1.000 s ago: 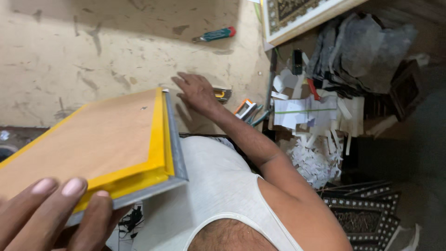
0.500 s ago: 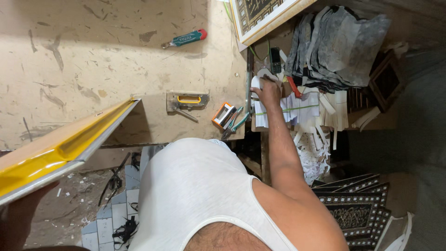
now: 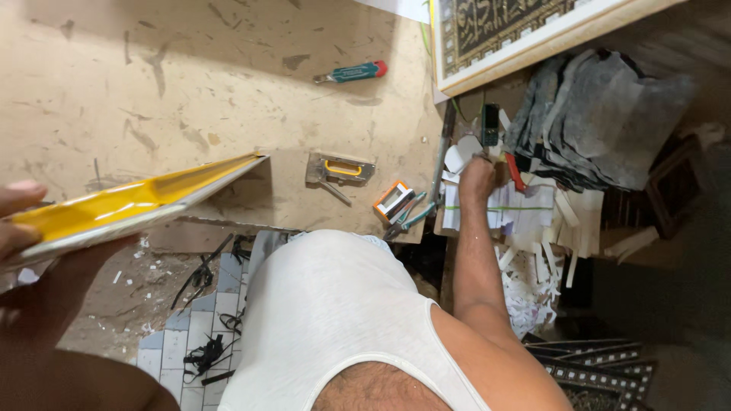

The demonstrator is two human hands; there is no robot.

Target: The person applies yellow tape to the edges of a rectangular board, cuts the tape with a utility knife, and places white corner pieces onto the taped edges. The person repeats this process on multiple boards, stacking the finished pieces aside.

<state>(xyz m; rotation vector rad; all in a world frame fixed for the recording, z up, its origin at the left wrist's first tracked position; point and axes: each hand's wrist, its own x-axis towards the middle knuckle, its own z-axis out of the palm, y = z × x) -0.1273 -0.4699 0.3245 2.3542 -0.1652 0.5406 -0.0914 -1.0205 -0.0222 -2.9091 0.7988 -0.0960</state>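
My left hand (image 3: 21,217) grips the near end of a flat board with a yellow and grey frame (image 3: 137,202), seen almost edge-on and reaching out over the worn wooden workbench (image 3: 152,91). My right hand (image 3: 478,173) is stretched to the right, off the bench edge, with its fingers curled down onto a heap of white paper slips and cards (image 3: 518,213). The fingertips are hidden, so I cannot see whether they hold anything. A small dark upright object (image 3: 489,123) stands just beyond that hand.
On the bench lie a grey stapler with a yellow handle (image 3: 340,168), a red and green screwdriver (image 3: 352,72), a small orange and white box (image 3: 393,200) and pliers (image 3: 411,217). A framed ornate panel (image 3: 518,30) and stacked grey sheets (image 3: 601,122) are at right. Tiled floor (image 3: 198,320) with scraps lies below.
The board swung left and tilted from flat face-up to nearly edge-on. My right hand left the bench beside the board and moved right to the paper heap.
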